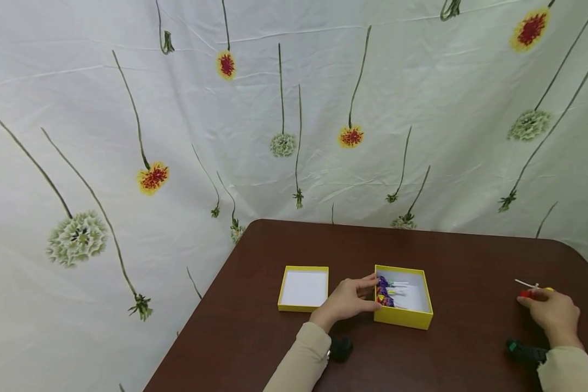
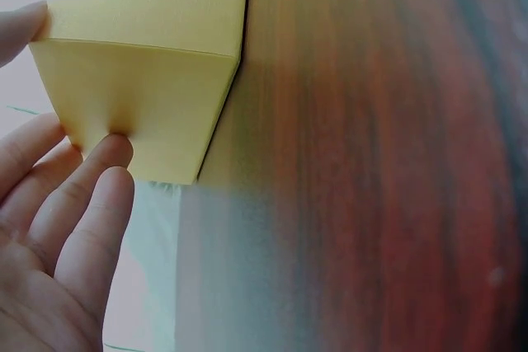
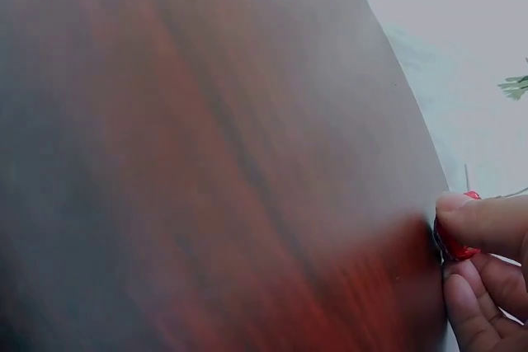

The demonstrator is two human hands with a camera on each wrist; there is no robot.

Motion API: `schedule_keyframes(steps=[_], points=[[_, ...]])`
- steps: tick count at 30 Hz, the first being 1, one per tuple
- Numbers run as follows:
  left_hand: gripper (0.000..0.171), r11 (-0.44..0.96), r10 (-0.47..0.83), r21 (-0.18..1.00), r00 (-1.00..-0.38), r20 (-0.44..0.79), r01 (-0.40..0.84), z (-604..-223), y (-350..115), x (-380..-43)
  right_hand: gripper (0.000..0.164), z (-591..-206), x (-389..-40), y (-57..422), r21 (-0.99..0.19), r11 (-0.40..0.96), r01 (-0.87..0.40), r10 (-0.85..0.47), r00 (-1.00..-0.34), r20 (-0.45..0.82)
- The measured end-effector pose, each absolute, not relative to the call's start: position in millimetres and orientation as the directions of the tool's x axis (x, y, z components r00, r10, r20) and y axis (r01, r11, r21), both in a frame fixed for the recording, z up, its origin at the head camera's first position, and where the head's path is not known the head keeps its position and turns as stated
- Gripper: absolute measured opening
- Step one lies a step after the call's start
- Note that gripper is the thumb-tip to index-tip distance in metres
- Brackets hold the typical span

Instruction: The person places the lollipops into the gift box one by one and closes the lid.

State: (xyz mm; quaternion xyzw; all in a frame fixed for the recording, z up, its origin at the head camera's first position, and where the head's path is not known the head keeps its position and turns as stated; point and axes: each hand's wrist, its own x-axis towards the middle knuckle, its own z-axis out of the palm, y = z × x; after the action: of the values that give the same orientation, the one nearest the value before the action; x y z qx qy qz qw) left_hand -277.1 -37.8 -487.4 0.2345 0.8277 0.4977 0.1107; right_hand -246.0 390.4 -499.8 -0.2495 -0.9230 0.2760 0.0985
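Note:
My left hand (image 1: 345,298) holds the left end of a yellow box (image 1: 403,317), thumb at the near corner and fingers against the left wall. From the left wrist view, fingertips (image 2: 120,144) press on the yellow wall, with the thumb up at the rim. Several lollipops (image 1: 385,294) in purple, red and yellow wrappers lie inside, white sticks pointing right. Far to the right, my right hand (image 1: 555,314) pinches a red-wrapped lollipop (image 3: 455,241) between thumb and fingers, close to the tabletop. White sticks and a bit of yellow wrapper show beside those fingers.
A shallow yellow lid (image 1: 304,288) with a white inside lies left of the box. Black wrist devices (image 1: 341,349) sit by both sleeves. The dark brown table (image 1: 463,272) ends at a white floral cloth (image 1: 323,109) hanging behind.

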Motion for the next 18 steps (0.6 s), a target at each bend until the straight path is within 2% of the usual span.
schedule_keyframes(steps=[9,18], points=[[0.058,0.402,0.498,0.874,-0.866,0.041,0.273,-488.0,-38.0,-274.8,0.048,-499.2,-244.7,387.2,-0.575,0.708,0.410,0.513,-0.858,0.020],[0.058,0.395,0.498,0.881,-0.867,0.032,0.260,-486.2,-38.4,-275.6,0.052,-498.6,-246.2,377.8,-0.690,0.544,0.478,0.610,-0.789,-0.065]])
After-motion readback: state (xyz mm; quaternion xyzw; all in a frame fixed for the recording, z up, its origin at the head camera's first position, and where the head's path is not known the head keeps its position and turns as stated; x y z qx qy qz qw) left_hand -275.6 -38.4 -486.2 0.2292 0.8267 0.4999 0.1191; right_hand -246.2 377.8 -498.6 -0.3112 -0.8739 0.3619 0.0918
